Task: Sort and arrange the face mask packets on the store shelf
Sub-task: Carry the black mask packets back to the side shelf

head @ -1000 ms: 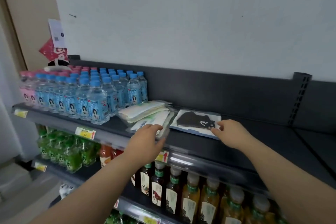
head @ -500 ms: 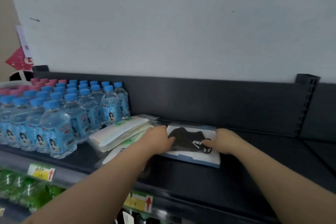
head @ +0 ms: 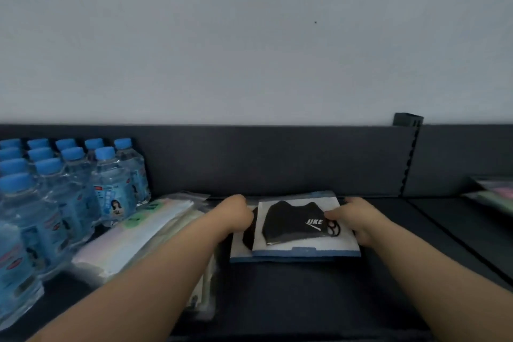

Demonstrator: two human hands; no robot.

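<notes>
A clear packet with a black face mask (head: 294,226) lies flat on the dark shelf (head: 291,291), on top of a second black-mask packet (head: 241,247) that sticks out at its left. My left hand (head: 233,214) grips the top packet's left edge. My right hand (head: 356,221) grips its right edge, thumb on top. A stack of pale white and green mask packets (head: 138,233) lies to the left, partly under my left forearm.
Several blue-capped water bottles (head: 69,191) stand at the left. The shelf's dark back panel (head: 277,158) and an upright post (head: 408,153) close the rear. More packets (head: 497,194) lie on the neighbouring shelf at far right. Bare shelf lies in front of the black packets.
My left hand left the pale packets and moved right onto the black mask packet. Both hands now hold its edges. The view has come closer and tilted up.
</notes>
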